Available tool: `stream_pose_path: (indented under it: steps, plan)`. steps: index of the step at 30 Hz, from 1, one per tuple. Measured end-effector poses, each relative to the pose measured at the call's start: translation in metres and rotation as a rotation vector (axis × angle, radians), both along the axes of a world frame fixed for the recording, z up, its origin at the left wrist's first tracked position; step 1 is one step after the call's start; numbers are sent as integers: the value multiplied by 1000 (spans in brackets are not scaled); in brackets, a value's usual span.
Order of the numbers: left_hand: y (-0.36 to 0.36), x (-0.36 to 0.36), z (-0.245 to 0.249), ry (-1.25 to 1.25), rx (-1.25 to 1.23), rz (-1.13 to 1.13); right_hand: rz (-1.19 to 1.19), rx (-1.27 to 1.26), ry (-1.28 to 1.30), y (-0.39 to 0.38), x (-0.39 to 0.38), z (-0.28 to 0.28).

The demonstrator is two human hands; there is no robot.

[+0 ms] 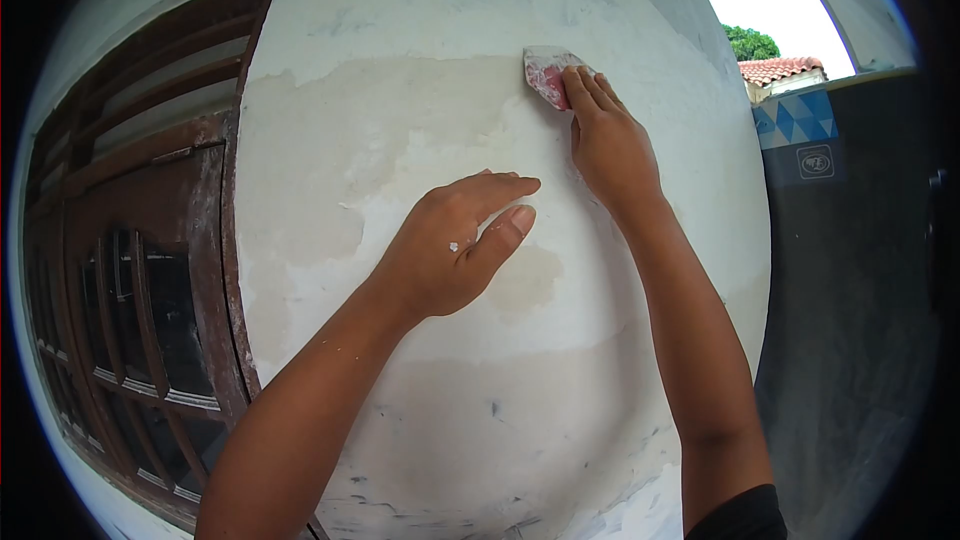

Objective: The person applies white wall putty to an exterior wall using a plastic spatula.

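Note:
In the head view, a wall [420, 420] coated with patchy white and beige filler fills the middle. My right hand [612, 140] is raised at upper right and grips a putty knife [547, 78], its plaster-smeared blade and reddish part lying against the wall. The fingers stretch along the tool and hide much of it. My left hand [470, 235] is in front of the wall, lower and to the left, thumb and fingers apart with nothing between them. A white fleck of filler sticks to the back of this hand.
At the left stands a brown wooden door [150, 260] with glass panes and slats above. To the right is a dark panel [850, 270] with a blue-and-white patterned strip [797, 118]. A tiled roof [780, 70] and a tree [750, 43] show beyond.

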State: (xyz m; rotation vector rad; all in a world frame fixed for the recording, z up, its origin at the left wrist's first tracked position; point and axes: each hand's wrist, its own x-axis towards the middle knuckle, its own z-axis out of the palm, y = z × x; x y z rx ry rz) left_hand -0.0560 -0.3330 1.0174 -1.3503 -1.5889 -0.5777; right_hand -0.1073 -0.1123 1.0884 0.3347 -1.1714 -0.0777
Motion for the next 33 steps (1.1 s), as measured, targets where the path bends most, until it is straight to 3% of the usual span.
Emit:
stream_pose_path:
  steps: [8,17,26,33]
  plan:
    - [0,-3,0,9,5,-14,-71,-15,-74,9,5,-44]
    - [1,-1,-1,7,-3,1,-63,50,-26,3,2,-2]
    - [2,-2,-1,32,-2,8,-51,67,-72,8,4,-49]
    - [2,-1,-1,26,-7,34,-4,-20,34,13,6,-13]
